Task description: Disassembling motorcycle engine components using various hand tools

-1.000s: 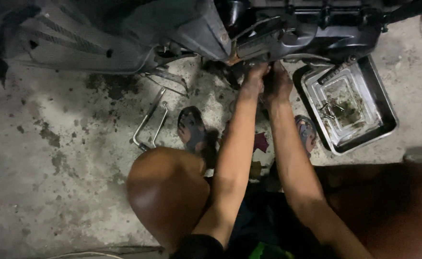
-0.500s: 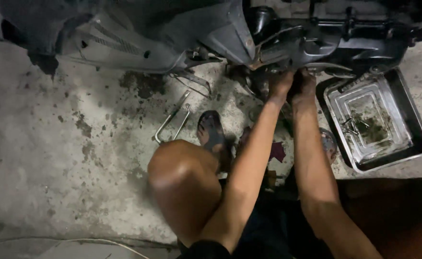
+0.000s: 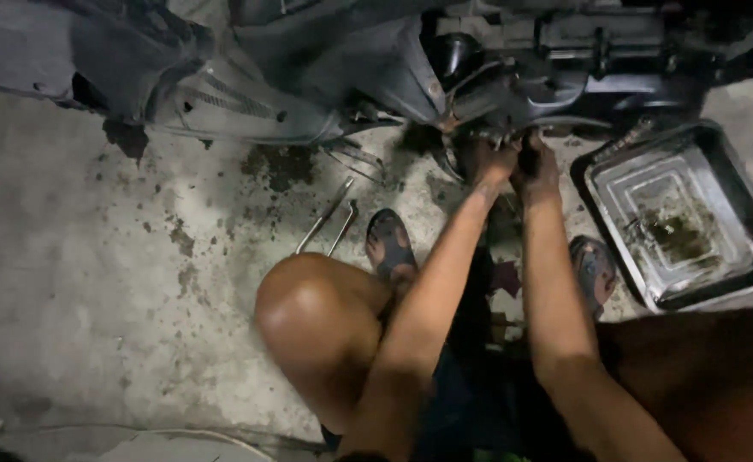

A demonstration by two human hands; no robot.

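Head view looks down on a person squatting on a stained grey concrete floor (image 3: 94,282) beside the dark underside of a motor scooter (image 3: 513,77). Both arms reach forward and the 2 hands meet close together at the scooter's lower engine area. The left hand (image 3: 492,162) presses up against a small metal fitting (image 3: 489,137) under the engine; its fingers curl there, though whether they actually clamp the part cannot be told in the shadow. The right hand (image 3: 537,167) sits just beside it, touching or nearly touching the left, its fingers closed around something dark that is too dim to identify.

To the right of the hands, a rectangular metal drain tray (image 3: 740,184) with a black rim lies on the floor, holding a film of dirty liquid. A bent silvery metal rod (image 3: 329,224) lies on the concrete left of the arms, near a dark oil stain (image 3: 284,164). The person's 2 sandalled feet rest below the hands, the left sandal (image 3: 389,244) nearest the rod.
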